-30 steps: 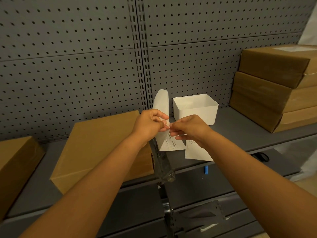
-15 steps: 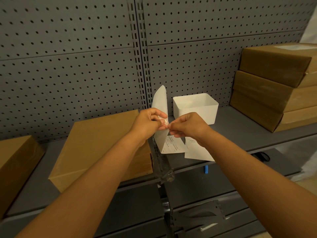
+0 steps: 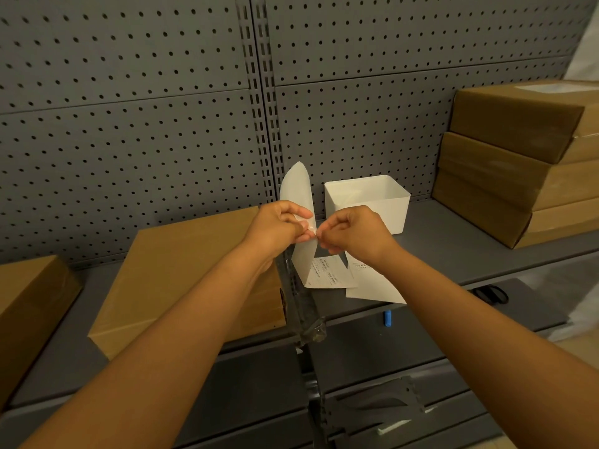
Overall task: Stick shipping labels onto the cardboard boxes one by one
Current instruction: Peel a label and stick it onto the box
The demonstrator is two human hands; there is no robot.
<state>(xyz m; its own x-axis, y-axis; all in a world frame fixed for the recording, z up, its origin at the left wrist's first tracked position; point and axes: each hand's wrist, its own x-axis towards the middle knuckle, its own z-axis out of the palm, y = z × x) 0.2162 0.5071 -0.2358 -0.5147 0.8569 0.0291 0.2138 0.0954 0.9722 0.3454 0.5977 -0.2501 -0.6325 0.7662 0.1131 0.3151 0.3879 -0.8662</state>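
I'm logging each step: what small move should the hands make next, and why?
Probably keep peeling: the left hand and right hand both pinch the label sheet at one spot, and the label hasn't yet come free for the cardboard box beside it.

wall: grey pegboard [image 3: 129, 124] | furniture: grey metal shelf [image 3: 453, 251] | floor: tan [image 3: 580, 346]

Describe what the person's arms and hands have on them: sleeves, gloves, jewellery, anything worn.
Both forearms are bare as far as the frame shows, with no sleeve in view. The left hand and right hand wear no gloves. No watch, bracelet or ring shows on either.
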